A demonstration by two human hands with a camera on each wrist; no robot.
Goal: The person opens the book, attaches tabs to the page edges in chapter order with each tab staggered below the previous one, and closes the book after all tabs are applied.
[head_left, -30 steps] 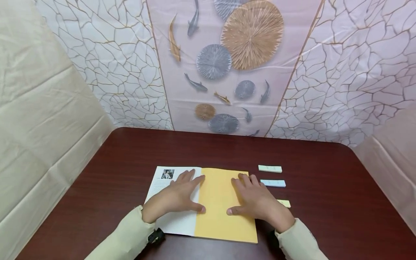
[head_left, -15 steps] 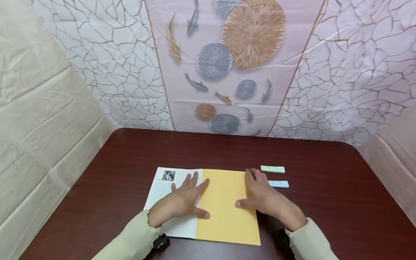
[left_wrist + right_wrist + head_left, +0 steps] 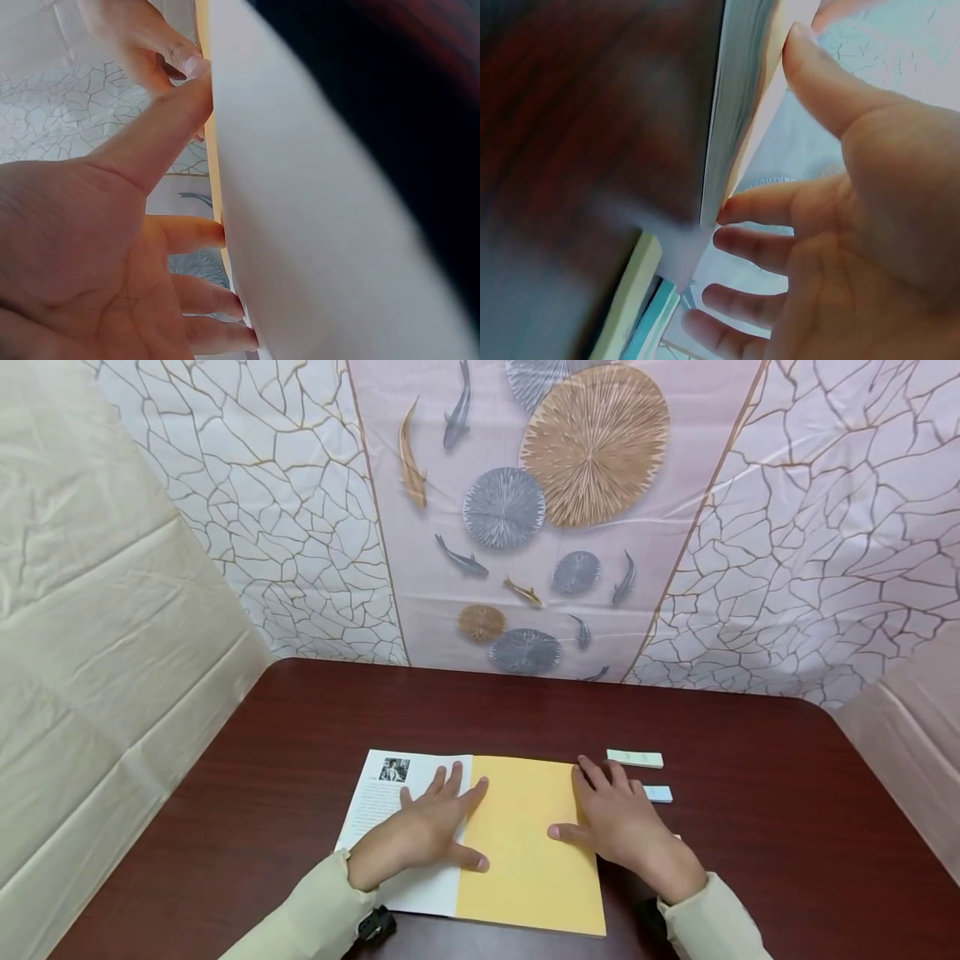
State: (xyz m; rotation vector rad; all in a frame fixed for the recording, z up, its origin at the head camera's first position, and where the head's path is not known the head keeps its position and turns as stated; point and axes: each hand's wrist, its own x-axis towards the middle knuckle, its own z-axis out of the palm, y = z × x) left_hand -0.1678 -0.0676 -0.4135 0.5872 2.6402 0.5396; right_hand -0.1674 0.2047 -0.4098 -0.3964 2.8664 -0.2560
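A book lies open on the table, with a white printed page [image 3: 367, 810] on the left and a yellow page [image 3: 525, 893] on the right. My left hand [image 3: 427, 831] rests on it with fingers spread; its thumb and index fingertip reach across the fold onto the yellow. At the yellow page's right edge is my right hand [image 3: 622, 818], thumb on the page and index fingertip at the book's edge. In the right wrist view, the thick page block [image 3: 739, 97] shows beside those fingers, which hold nothing. The left wrist view has the left fingertips touching the paper [image 3: 300, 210].
Right of the book lie a green sticky-note pad [image 3: 634, 758] and a blue one [image 3: 661, 793], partly behind the right hand. A yellow pad is almost wholly hidden by that wrist. The dark red table [image 3: 187, 827] meets patterned cloth walls [image 3: 300, 527] at the back.
My right hand has slid right, from over the yellow page to its right edge, covering more of the blue and yellow pads. The left hand stays on the book with its fingers spread wider.
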